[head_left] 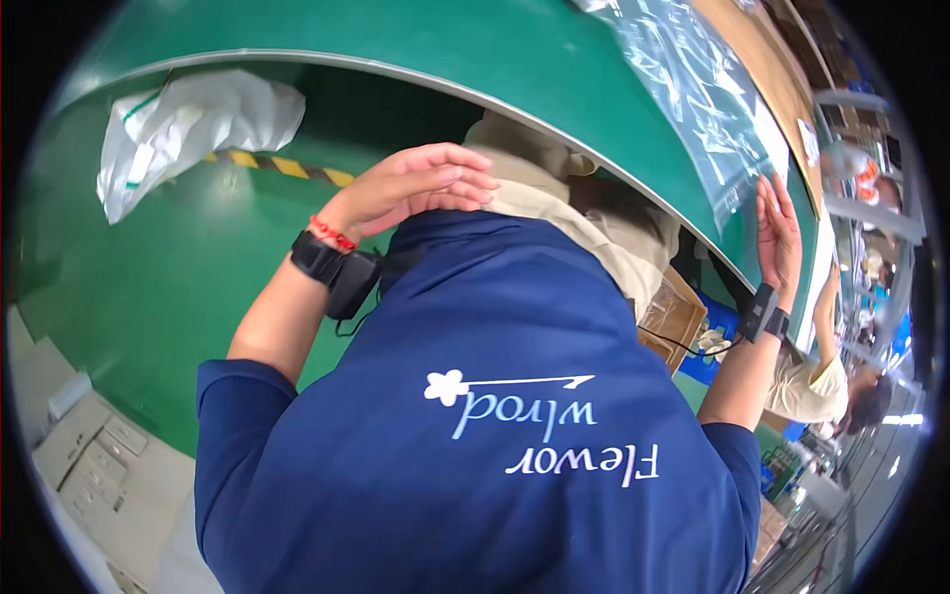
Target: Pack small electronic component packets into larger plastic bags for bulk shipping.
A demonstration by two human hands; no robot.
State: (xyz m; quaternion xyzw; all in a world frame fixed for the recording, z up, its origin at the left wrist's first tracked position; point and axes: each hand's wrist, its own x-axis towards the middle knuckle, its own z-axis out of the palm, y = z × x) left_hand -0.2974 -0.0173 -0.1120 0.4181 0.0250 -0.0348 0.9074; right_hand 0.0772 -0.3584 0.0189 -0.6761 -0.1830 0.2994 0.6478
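My left hand [424, 186] hovers over my lap at the waist of my dark blue shirt [495, 327], its fingers stretched out and slightly curved, holding nothing that I can see. At the right, my right hand [779, 230] reaches over the green table [475, 45]. Its straight fingers rest at the near corner of some clear plastic bags [683, 89], which lie flat in a glossy stack; whether the fingertips press on the plastic I cannot tell. Both wrists wear black straps with a small box, and a red bracelet [332, 235] circles the left one.
A white plastic sack [198, 124] with green ties lies on the green floor [198, 287] at the left, beside yellow-black tape [277, 166]. A cardboard box [675, 312] and a blue bin [708, 346] stand low beside me. Another person [811, 381] is at the right.
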